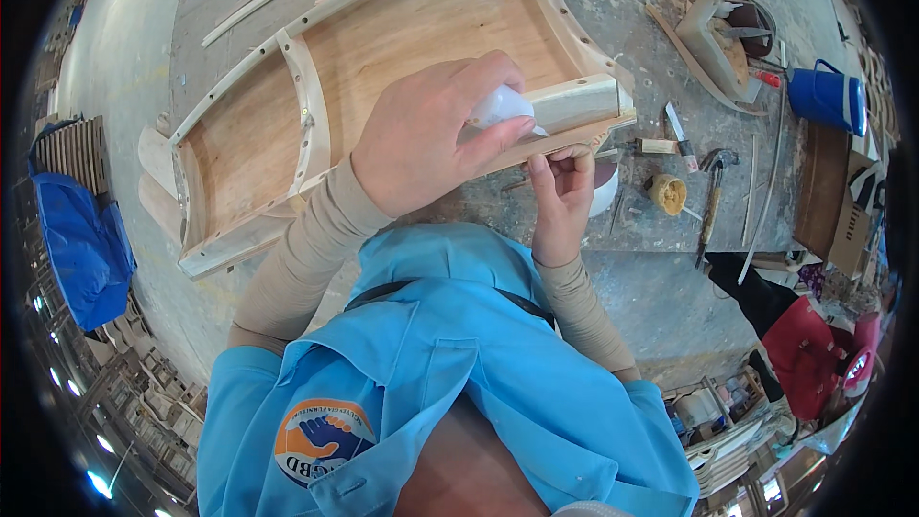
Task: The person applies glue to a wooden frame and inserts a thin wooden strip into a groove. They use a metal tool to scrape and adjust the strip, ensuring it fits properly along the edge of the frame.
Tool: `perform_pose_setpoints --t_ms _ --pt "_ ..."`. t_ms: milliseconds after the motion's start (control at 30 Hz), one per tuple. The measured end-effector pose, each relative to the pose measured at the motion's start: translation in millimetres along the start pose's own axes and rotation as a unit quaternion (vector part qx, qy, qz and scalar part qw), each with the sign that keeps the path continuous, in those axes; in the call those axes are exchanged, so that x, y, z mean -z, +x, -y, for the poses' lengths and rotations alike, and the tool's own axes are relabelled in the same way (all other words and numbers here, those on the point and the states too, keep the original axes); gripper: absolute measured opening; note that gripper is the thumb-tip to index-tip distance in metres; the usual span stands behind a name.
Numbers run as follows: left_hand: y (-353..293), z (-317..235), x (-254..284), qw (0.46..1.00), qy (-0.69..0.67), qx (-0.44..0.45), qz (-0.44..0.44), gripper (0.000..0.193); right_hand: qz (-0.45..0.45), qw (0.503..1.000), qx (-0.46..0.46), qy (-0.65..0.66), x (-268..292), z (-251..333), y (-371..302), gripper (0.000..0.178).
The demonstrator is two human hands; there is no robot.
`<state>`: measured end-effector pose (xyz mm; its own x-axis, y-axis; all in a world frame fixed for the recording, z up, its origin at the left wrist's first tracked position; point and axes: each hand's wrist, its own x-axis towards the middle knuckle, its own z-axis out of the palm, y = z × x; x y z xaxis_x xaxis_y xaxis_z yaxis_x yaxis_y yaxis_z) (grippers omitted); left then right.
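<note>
A curved wooden furniture frame (308,115) with a plywood panel (421,43) and dark holes along its rim lies in front of me on the worktable. My left hand (426,124) is wrapped round a white squeeze bottle (500,107). The bottle's pointed tip is at the frame's near right edge, beside a thin wooden strip. Just below that edge, the fingers of my right hand (563,206) are pinched together against the wood. Whatever sits between them is hidden. A white and brown rounded piece (605,188) shows behind the right hand.
To the right on the worktable (661,206) lie a hammer (712,196), a knife (681,137), a small yellow tub (667,193) and a cut-open container (713,48) with tools. A blue bucket (827,98) stands beyond. A blue bag (81,244) is far left.
</note>
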<state>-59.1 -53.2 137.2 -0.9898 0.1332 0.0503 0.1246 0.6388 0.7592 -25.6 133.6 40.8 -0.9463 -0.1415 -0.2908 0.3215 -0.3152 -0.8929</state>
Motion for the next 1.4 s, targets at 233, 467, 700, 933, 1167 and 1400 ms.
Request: perform_pose_setpoints --t_ms 233,467,700,933,1167,1400 --pt "-11 -1 10 1.0 -0.001 0.02 0.007 0.024 -0.014 1.0 0.008 -0.021 -5 4 -3 0.017" --pt "-20 -1 17 0.999 0.021 0.024 0.003 0.024 -0.014 0.999 0.018 -0.044 -5 6 -2 0.012" --pt "-28 1 23 0.999 0.021 0.031 0.006 0.023 -0.008 0.999 0.02 -0.043 1 0 1 0.022" --pt "-34 0 30 0.998 0.013 0.061 0.012 0.023 -0.015 0.998 0.029 -0.048 0 -1 2 0.022" --pt "-40 6 31 0.999 0.032 0.04 -0.013 0.023 -0.021 0.998 0.032 -0.055 0 -3 2 0.024" --pt "-44 9 31 0.999 0.012 0.044 -0.021 0.022 -0.022 0.998 0.042 -0.052 -3 -1 3 0.025"
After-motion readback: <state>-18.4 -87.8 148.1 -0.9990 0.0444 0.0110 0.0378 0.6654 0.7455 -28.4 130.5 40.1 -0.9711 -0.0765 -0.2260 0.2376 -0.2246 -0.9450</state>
